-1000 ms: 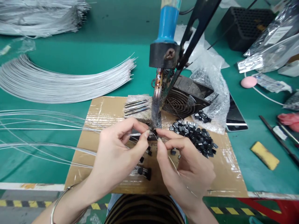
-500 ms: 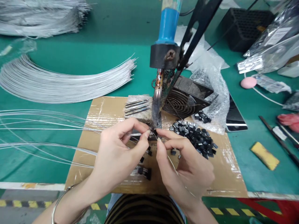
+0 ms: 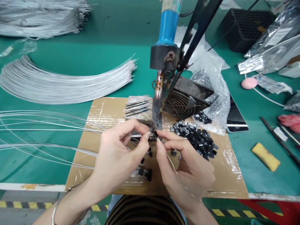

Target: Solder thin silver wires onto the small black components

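My left hand [image 3: 124, 150] is closed, thumb and forefinger pinching a thin pale wire [image 3: 134, 135] just under the tip of a soldering iron [image 3: 157, 103]. Facing it, my right hand [image 3: 185, 162] is closed too. A strand of solder wire [image 3: 172, 165] leaves its thumb and finger and runs back across the palm to the wrist. At the right forefinger's tip sits a small black connector [image 3: 155, 133], against the wire's end; fingertips partly cover the joint. Below the hands lie wires ending in black connectors [image 3: 145, 172].
Loose black connectors [image 3: 197, 137] are heaped right of my right hand on cardboard [image 3: 225, 175]. Behind stands a fan [image 3: 182, 101]; metal tips rest on a pad [image 3: 138, 117]. A wire bundle [image 3: 70, 86] lies back left, a yellow sponge [image 3: 266, 157] at right.
Almost nothing differs. My right thumb has shifted very slightly up and left along the solder wire; both hands stay at the iron's tip.
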`<state>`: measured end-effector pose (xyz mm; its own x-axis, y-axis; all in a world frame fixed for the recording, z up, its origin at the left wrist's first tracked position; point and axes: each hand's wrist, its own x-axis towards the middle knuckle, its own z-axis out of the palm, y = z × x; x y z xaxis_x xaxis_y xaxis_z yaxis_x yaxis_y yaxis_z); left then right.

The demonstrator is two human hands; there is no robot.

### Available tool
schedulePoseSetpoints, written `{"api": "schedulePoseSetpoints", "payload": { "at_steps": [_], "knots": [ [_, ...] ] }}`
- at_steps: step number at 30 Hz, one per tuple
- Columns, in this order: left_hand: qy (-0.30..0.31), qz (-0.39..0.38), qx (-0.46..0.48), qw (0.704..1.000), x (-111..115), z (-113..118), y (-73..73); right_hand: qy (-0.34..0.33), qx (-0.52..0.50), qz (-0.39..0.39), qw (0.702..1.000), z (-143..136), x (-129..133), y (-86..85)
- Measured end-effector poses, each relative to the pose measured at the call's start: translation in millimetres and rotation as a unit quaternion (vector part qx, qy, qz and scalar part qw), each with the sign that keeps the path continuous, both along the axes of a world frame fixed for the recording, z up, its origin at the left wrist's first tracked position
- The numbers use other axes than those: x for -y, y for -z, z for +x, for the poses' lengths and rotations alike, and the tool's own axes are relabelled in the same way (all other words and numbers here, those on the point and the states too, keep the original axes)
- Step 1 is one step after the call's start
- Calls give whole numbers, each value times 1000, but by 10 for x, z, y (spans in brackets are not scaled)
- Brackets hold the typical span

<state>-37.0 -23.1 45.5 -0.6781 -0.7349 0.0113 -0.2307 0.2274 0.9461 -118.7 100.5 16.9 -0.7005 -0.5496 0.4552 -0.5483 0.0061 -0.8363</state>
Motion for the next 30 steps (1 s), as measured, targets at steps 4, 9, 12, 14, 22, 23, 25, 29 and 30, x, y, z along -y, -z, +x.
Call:
{"api": "schedulePoseSetpoints", "payload": {
  "at_steps": [4,9,12,14,22,23,25,29,30],
  "knots": [
    [0,-11,5,1000,-5,10,2,1,-4,5,1000,3,-5,4],
    [2,-11,10,1000,0,16,-4,5,-7,6,1000,0,-2,6],
    [1,-10,13,1000,-1,13,-1,8,-12,4,1000,-2,0,5],
    [1,-9,10,1000,-2,11,-1,14,-19,2,1000,-2,1,4],
    [2,-12,16,1000,-7,18,-2,15,-19,-12,1000,10,19,6],
    [3,-14,17,1000,-5,17,-2,14,-14,-12,1000,9,19,6],
    [4,-16,15,1000,1,14,-2,10,-8,-8,1000,6,16,4],
    [3,-8,16,1000,12,10,12,9,2,0,1000,-2,1,6],
    [3,-7,16,1000,13,11,17,7,9,2,1000,-1,-3,9]
  ]
}}
